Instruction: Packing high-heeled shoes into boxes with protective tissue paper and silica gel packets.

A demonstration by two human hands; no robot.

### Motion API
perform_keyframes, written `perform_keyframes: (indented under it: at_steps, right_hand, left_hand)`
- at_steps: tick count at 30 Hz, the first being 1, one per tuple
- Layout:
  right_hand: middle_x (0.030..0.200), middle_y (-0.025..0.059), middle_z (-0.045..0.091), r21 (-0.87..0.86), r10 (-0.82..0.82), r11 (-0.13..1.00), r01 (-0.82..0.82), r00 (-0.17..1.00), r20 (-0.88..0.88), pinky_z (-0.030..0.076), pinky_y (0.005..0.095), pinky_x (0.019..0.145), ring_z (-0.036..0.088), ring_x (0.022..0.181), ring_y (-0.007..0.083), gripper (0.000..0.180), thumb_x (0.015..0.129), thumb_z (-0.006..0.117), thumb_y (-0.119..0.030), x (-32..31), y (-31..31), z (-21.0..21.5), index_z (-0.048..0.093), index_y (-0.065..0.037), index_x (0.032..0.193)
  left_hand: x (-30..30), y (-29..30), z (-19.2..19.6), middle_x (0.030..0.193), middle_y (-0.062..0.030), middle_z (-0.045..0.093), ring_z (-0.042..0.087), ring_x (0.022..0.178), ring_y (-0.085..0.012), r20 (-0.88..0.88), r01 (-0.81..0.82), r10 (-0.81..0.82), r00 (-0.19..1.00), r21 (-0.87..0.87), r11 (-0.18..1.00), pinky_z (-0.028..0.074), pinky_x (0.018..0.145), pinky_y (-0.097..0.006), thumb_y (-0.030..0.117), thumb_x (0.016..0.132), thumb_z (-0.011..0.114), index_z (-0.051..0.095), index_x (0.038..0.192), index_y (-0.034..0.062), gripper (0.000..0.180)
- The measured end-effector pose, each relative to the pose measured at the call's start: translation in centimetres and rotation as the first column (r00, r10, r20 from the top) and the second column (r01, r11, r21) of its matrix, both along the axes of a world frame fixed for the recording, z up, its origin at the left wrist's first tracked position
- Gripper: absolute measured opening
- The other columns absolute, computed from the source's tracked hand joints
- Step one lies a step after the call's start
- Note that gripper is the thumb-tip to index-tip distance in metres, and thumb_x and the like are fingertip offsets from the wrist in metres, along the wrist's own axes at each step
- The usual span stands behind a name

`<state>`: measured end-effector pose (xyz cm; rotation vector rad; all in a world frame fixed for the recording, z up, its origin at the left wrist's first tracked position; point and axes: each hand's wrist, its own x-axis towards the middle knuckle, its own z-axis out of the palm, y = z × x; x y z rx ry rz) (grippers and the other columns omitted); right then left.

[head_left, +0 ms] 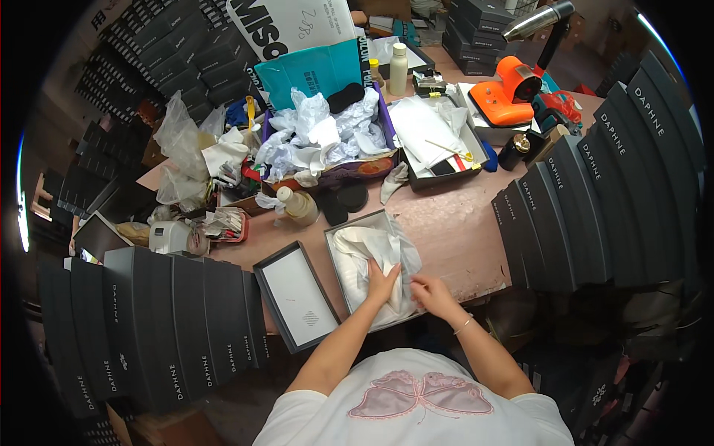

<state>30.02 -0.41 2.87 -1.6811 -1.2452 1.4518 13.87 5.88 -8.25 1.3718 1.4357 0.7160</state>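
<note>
On worn pink table between box stacks: left hand spread on paper; right hand, grip unclear.

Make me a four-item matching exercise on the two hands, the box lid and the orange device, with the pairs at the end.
1. left hand
2. right hand
3. box lid
4. orange device

A. lying beside the open box, white inside facing up
B. towards the far right of the table
C. with a bracelet at its wrist
D. on the white paper in the open box

Pairs: 1-D, 2-C, 3-A, 4-B
</note>
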Motion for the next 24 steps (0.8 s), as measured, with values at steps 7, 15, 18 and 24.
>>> perform_keyframes:
  at_steps: [7, 15, 18, 24]
  right_hand:
    - [0.103, 0.0252, 0.059, 0.131, 0.001, 0.989, -0.073, 0.876, 0.482, 0.048, 0.043, 0.082, 0.059, 0.096, 0.0389, 0.047, 0.081, 0.062, -0.014, 1.8, 3.5, -8.7, 0.05, -0.003, 0.125]
    - [0.088, 0.0171, 0.058, 0.189, -0.258, 0.957, 0.221, 0.945, 0.199, 0.048, 0.0414, 0.067, 0.06, 0.075, 0.0284, 0.017, 0.089, 0.053, -0.016, 2.6, 4.4, -9.1, 0.055, -0.001, 0.095]
    - [0.092, 0.011, 0.062, -0.044, -0.272, 0.96, 0.277, 0.881, -0.387, 0.05, 0.0297, 0.06, 0.059, 0.076, 0.0141, 0.021, 0.095, 0.05, -0.021, 4.6, 5.1, -1.0, 0.053, -0.001, 0.101]
    - [0.123, 0.0163, 0.053, 0.028, -0.174, 0.982, 0.189, 0.946, -0.274, 0.052, 0.0286, 0.068, 0.061, 0.088, 0.0189, 0.047, 0.096, 0.049, -0.023, 12.4, 5.0, 3.3, 0.034, -0.004, 0.136]
  left_hand:
    - [0.8, -3.2, 4.0, 0.141, -0.0358, 0.025, 0.024, 0.134, -0.0449, -0.225, 0.075, -0.047, 0.973, 0.115, 0.991, 0.022, 0.112, -0.04, 0.033, 0.076, 0.072, 0.017, 0.139, -0.0135, 0.096]
    - [-1.6, -2.9, 8.1, 0.14, -0.028, 0.035, 0.039, 0.129, -0.0364, -0.135, 0.181, -0.203, 0.97, -0.157, 0.971, 0.033, 0.106, -0.036, 0.018, 0.068, 0.076, 0.022, 0.142, -0.0062, 0.095]
    - [0.5, -4.1, 2.5, 0.136, -0.0273, 0.04, 0.038, 0.128, -0.0378, 0.149, -0.023, 0.051, 0.988, -0.186, 0.982, 0.033, 0.106, -0.037, 0.013, 0.065, 0.076, 0.023, 0.14, -0.0077, 0.095]
    - [-0.5, -4.3, 5.0, 0.137, -0.0278, 0.035, 0.036, 0.129, -0.0384, 0.08, 0.042, -0.058, 0.995, 0.188, 0.981, 0.03, 0.108, -0.039, 0.008, 0.077, 0.067, 0.028, 0.139, -0.0064, 0.075]
